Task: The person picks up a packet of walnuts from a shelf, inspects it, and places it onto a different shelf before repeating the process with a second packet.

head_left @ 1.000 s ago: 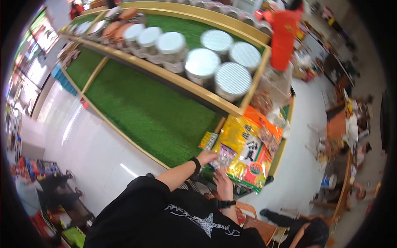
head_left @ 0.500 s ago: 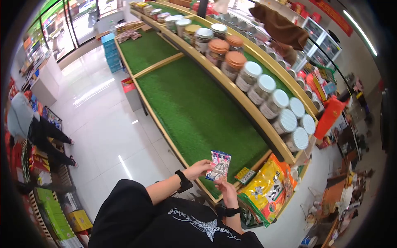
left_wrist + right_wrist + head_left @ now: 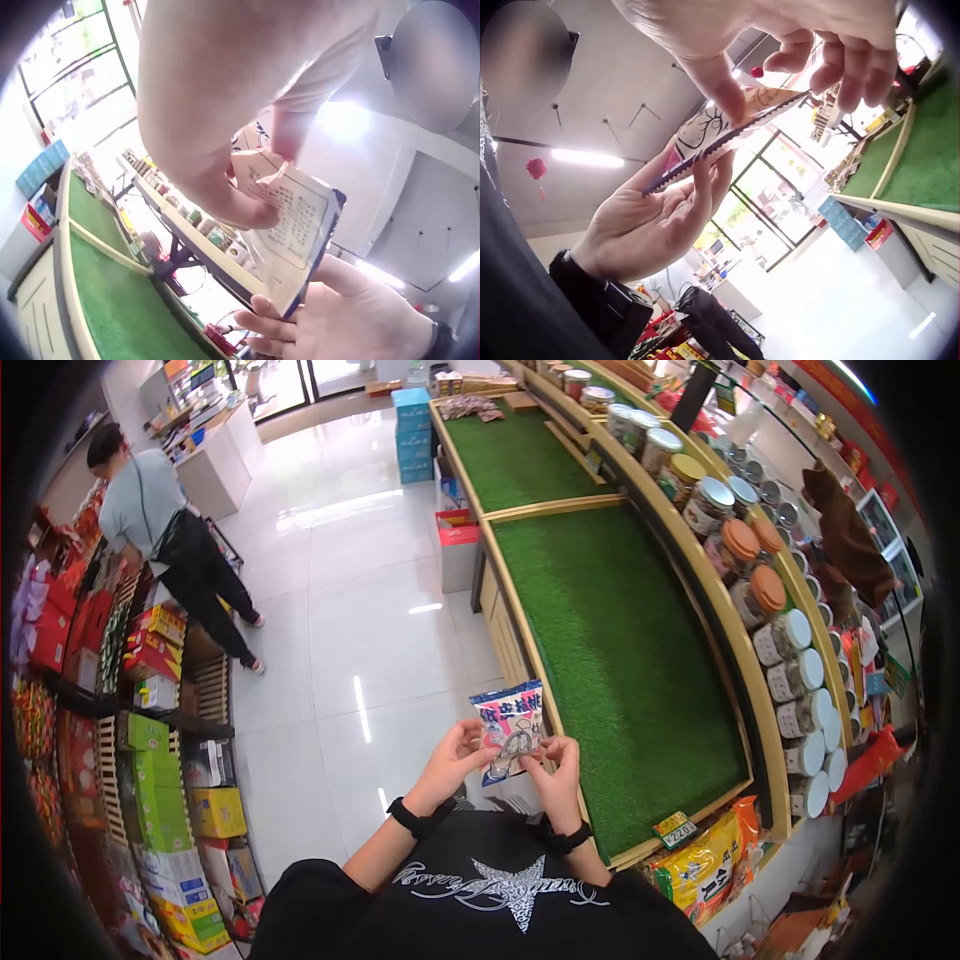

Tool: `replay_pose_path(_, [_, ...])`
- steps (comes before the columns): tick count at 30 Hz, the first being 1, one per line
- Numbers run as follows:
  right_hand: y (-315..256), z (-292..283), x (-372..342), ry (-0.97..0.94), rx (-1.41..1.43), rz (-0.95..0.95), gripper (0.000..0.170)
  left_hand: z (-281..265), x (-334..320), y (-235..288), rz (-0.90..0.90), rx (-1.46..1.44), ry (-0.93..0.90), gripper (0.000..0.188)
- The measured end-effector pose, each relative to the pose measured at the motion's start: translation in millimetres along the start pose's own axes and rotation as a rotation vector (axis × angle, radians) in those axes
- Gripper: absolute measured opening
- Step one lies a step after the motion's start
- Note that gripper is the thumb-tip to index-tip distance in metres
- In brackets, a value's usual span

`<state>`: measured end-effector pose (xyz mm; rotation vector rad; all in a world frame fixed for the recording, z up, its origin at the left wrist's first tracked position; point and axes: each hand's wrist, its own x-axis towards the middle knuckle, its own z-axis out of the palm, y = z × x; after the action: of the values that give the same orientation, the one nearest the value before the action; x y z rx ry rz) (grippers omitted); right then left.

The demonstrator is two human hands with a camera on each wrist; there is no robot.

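Both hands hold a small snack packet [image 3: 508, 732] upright in front of the chest. Its front is pink and white with a dark line drawing, and serrated blue edges run along the top and bottom. My left hand [image 3: 446, 768] pinches the left side, thumb on the front. At the lower right corner, my right hand [image 3: 560, 775] grips it between thumb and fingers. Small print covers the packet's back [image 3: 296, 214] in the left wrist view. From the right wrist view, the left hand's fingers [image 3: 705, 187] lie behind the packet.
A shelf lined with green turf [image 3: 630, 650] stands to the right, lidded jars [image 3: 800, 705] on its upper tier. Near its close end are a price tag [image 3: 675, 828] and a yellow bag [image 3: 705, 870]. A person [image 3: 165, 525] stands left beside stacked boxes [image 3: 160, 790].
The packet has come up from beside the yellow bag and moved left, held in both hands. The head view has turned left, bringing the aisle and the standing person further into view.
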<state>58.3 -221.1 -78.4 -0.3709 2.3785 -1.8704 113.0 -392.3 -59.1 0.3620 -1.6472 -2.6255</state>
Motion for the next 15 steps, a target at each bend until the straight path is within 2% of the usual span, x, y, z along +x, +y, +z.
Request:
replay_pose_path(2, [-28.9, 9.5, 8.2, -0.171, 0.097, 0.023, 0.045, -13.8, -8.9, 12.2, -0.011, -0.023, 0.039, 0.043])
replay_pose_path(3, [-31.8, 14.5, 11.1, -0.190, 0.090, 0.027, 0.045, -19.0, -12.1, 14.8, -0.010, -0.035, 0.055, 0.043])
replay_pose_path(5, [-34.5, 25.8, 20.9, -0.476, 0.465, 0.263, 0.042, -29.0, -15.1, 18.5, -0.012, -0.037, 0.079, 0.041])
replay_pose_path(6, [-33.6, 32.0, 26.1, -0.539, 0.385, 0.237, 0.034, -33.9, -14.5, 19.4, -0.008, -0.038, 0.097, 0.041])
replay_pose_path(7, [-33.3, 37.0, 32.5, -0.555, 0.388, 0.240, 0.034, -38.3, -13.5, 19.9, -0.002, -0.046, 0.118, 0.040])
replay_pose_path(10, [-37.8, 52.5, 56.4, -0.627, 0.448, 0.418, 0.026, -50.8, -4.7, 26.0, -0.001, -0.018, 0.177, 0.038])
replay_pose_path(15, [-38.4, 71.6, 109.3, -0.659, 0.459, 0.359, 0.023, -61.0, 38.7, 46.7, 0.026, 0.038, 0.277, 0.043])
